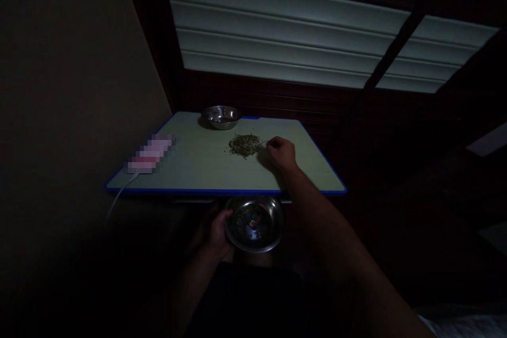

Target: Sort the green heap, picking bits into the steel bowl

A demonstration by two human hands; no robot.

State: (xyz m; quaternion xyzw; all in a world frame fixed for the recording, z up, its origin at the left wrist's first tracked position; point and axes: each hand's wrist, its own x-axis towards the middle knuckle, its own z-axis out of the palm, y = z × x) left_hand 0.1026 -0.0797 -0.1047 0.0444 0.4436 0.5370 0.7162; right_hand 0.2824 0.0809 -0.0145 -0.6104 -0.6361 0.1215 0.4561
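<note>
A loose pile of small greenish grains or beans (244, 145) is spread on the pale tabletop (190, 169). At the right side of the pile my right hand (282, 152) is closed on a thin, pale utensil (261, 144), whose far end reaches the grains. Its exact kind is too dark to make out. Below the table's front edge, my left hand (219, 232) grips the left rim of a metal bowl (273, 240). Some small grains and a dark label with orange-red marks show inside that bowl.
Another metal bowl (222, 118) stands at the back of the table. On the left lies a blurred pink phone-like object (150, 154) with a white cable (121, 193) running off the edge. A wall (79, 63) borders the left, and dark slatted panels (277, 37) rise behind.
</note>
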